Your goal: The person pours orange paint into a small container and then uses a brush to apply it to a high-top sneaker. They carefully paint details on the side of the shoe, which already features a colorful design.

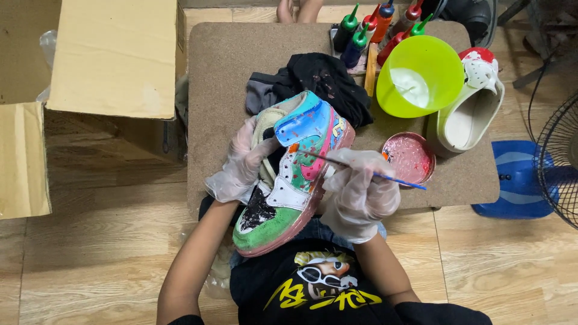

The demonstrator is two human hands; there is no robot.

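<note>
A high-top sneaker [295, 174] painted in blue, pink, green, white and black rests on my lap against the board's front edge. My left hand [238, 165], in a clear plastic glove, reaches into the shoe's opening and holds it from inside. My right hand [358, 192], also gloved, grips a thin paintbrush [361, 170] with a blue handle. The brush tip touches the sneaker's side near an orange spot below the blue collar.
A cork-topped low table [229, 66] carries a black rag [322, 81], several paint squeeze bottles [367, 30], a lime-green bowl [418, 75] with white paint, a small round dish of pink paint [409, 157] and a second, white sneaker [472, 108]. An open cardboard box [114, 57] stands left, a fan [557, 162] right.
</note>
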